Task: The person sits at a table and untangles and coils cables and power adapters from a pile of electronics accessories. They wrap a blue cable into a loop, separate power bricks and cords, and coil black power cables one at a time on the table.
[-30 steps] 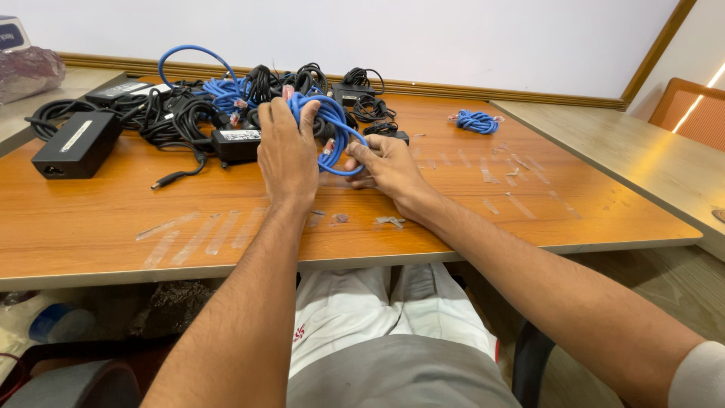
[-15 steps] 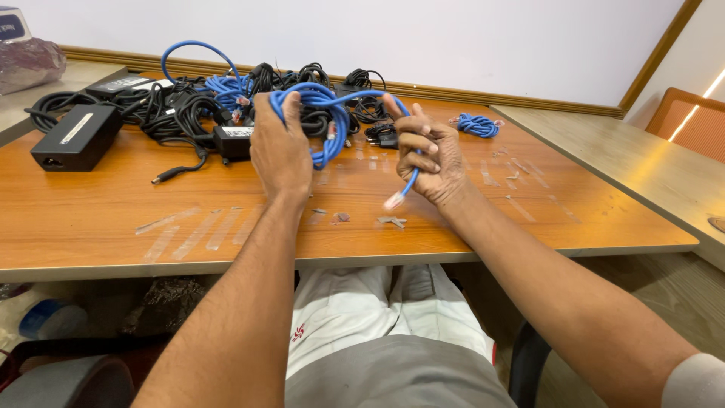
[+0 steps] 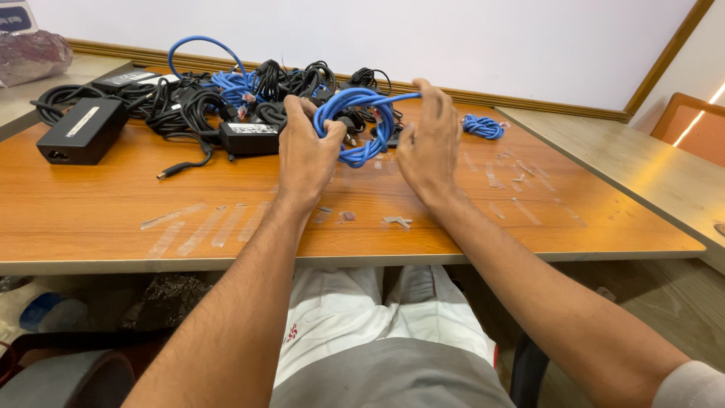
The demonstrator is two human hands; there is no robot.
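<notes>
Gripping a coiled blue cable (image 3: 355,125) above the middle of the wooden table (image 3: 453,227), the left hand (image 3: 306,155) is closing its fingers around the loops while the right hand (image 3: 429,143) is pinching the loose strand. Coiling is looking nearly complete. One small blue bundle (image 3: 482,126) is lying finished at far right; one tangled pile (image 3: 226,94) and two black power adapters (image 3: 81,130) are waiting at far left.

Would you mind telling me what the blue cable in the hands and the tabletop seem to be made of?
Blue cable: probably a flexible plastic or rubber jacket, smooth with a slight sheen, bending easily into loops. Tabletop: looks like wood-grain laminate or varnished wood, orange-brown and semi-glossy; faint streaked grain and soft reflections show, with clear tape strips stuck on it.
</notes>
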